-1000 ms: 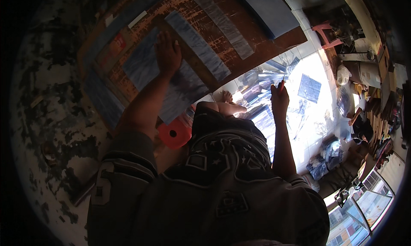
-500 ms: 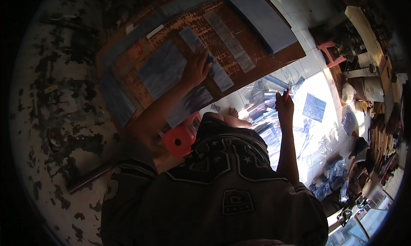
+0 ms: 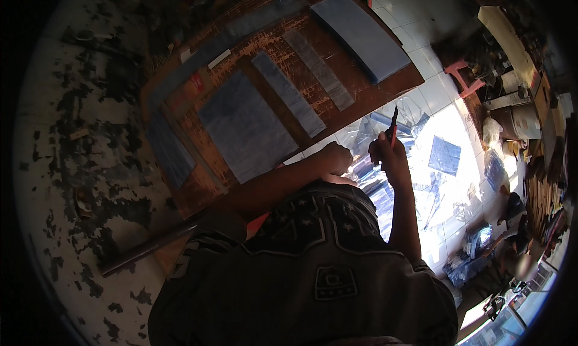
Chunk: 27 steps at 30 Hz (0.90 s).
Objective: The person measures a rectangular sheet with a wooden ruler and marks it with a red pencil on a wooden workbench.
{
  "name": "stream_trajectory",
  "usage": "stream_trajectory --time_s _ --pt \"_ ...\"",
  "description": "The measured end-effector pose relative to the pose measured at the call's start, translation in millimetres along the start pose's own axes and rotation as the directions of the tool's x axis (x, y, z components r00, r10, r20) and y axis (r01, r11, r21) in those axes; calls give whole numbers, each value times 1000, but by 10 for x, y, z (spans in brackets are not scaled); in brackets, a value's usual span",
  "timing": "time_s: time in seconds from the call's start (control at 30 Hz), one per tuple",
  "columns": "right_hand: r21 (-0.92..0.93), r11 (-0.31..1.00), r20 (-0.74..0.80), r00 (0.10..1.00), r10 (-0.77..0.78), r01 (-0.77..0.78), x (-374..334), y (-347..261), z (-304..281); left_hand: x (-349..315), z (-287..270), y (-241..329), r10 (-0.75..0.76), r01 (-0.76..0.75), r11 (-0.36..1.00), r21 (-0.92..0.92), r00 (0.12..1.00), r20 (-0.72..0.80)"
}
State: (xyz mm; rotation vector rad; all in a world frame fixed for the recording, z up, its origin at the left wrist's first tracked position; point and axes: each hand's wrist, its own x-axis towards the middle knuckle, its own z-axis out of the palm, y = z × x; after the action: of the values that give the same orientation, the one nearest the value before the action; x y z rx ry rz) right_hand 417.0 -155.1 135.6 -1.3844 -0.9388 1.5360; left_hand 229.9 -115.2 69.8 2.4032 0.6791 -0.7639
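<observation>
My right hand grips a red-and-black utility knife, its dark blade pointing up and away from me. Beside it, just above my lap, my left hand is closed with fingers curled; whatever it holds, if anything, is hidden. In front lies a worn brown table. On it rest a wide blue-grey sheet, a narrower blue-grey strip parallel to it, and a clear strip farther right. Neither hand touches these pieces.
A thick blue-grey stack sits at the table's far right. Clear and bluish plastic offcuts litter the sunlit tiled floor. A pink stool and shelving with goods stand right; a peeling wall is left.
My left hand has left the sheets and drawn back towards my lap, closing. The knife in my right hand has tilted, its blade now showing upward.
</observation>
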Motion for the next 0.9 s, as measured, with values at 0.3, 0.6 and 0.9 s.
stream_trajectory --time_s 0.3,0.6,0.9 --pt "-136 981 -23 991 135 -137 97 152 43 -88 -94 156 10 -37 973 -229 993 -116" --pt "-186 982 -209 977 -46 6 226 430 -252 -554 -180 160 2 -195 884 -425 911 -413" --pt "-3 1000 -212 977 22 -23 248 245 -49 -660 -111 629 196 -389 709 -588 910 -367"
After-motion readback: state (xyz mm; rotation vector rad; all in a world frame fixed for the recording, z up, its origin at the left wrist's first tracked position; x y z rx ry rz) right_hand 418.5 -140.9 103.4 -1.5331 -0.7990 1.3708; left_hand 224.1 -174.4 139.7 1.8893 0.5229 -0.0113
